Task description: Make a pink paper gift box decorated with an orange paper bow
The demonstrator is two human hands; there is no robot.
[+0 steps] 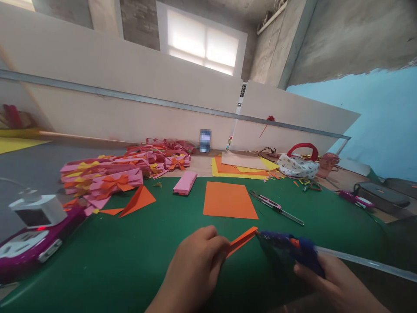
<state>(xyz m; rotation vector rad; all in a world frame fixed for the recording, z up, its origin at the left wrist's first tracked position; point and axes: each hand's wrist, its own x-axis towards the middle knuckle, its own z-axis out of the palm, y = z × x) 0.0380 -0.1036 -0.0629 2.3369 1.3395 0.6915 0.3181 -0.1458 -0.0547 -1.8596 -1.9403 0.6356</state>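
Observation:
My left hand (200, 258) pinches a narrow folded strip of orange paper (241, 241) that points up and to the right. In my right hand (339, 278) is a dark blue hot glue gun (293, 248), its nozzle at the strip's far end; whether it touches I cannot tell. A clear glue stick (361, 262) sticks out of the gun's back. Beyond the hands a square orange sheet (230, 200) lies flat on the green mat (140, 256). To its right are a craft knife (265, 201) and a thin metal tool (293, 217). A folded pink paper packet (185, 182) lies to its left.
Pink paper pieces with bows (117, 178) are heaped at the left, near loose orange triangles (140, 200). A purple power strip (42, 248) with a white charger (39, 211) stands front left. Scissors (312, 187) and a white patterned bag (298, 167) lie back right.

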